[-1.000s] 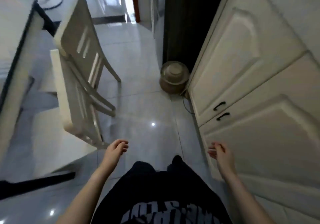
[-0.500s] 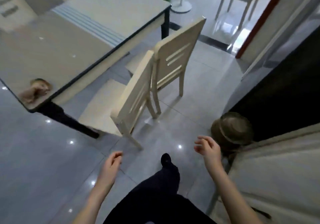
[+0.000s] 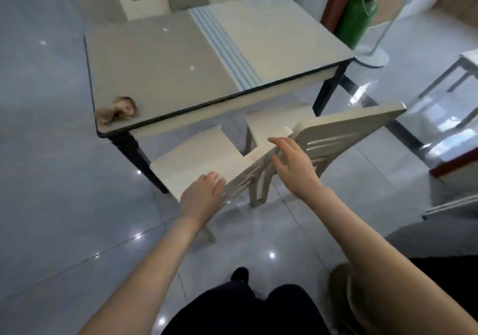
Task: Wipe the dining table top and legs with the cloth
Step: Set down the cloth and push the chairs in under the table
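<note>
The dining table [image 3: 165,58] stands ahead with a glossy beige and white top, blue stripes and dark legs. A crumpled brown cloth [image 3: 117,109] lies on its near left corner. My left hand [image 3: 201,197] is stretched forward at the backrest of the nearer cream chair [image 3: 204,158], fingers loosely bent; whether it touches the backrest is unclear. My right hand [image 3: 294,166] hovers over the same backrest with fingers spread and relaxed, holding nothing.
A second cream chair [image 3: 344,130] is tucked beside the first at the table's near side. A green cylinder [image 3: 358,16] and a fan base [image 3: 372,56] stand behind the table's right end. A small table [image 3: 463,68] is at right. A round pot [image 3: 341,298] sits on the floor by my right arm.
My view has turned from the cupboards toward the table, which now fills the frame. Both hands have risen and reached forward to the nearer chair's backrest.
</note>
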